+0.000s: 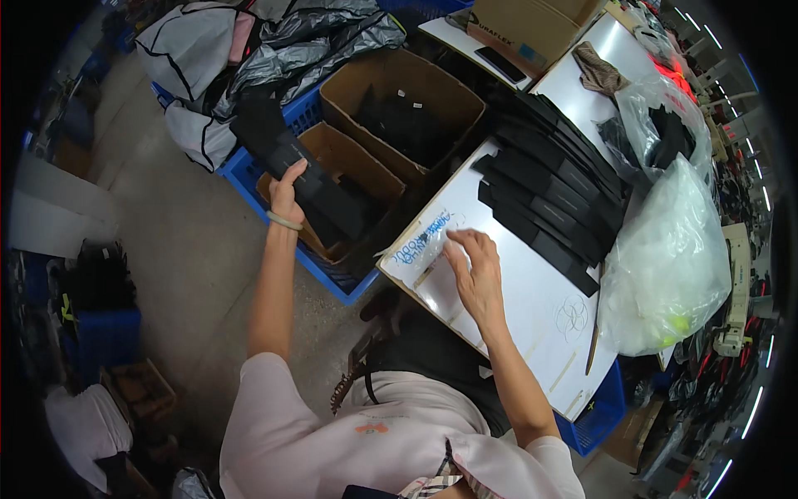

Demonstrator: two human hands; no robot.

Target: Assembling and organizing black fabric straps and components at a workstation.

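Head view | white table (532,291): one overlapping row of black pieces (549,195), two clear bags (665,258) | two cardboard boxes (407,108) holding black pieces | left hand (287,195) grips black piece (320,187) over nearer box | right hand (475,270) open, fingers on clear sleeve (428,237) at table edge.

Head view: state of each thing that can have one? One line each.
left hand: gripping a black folded piece over the small cardboard box
right hand: fingers on a clear printed bag, lying flat on the white table
small cardboard box: open, partly filled
large cardboard box: open, black items inside
black piece stack: fanned across table
big plastic bag: full, bulging
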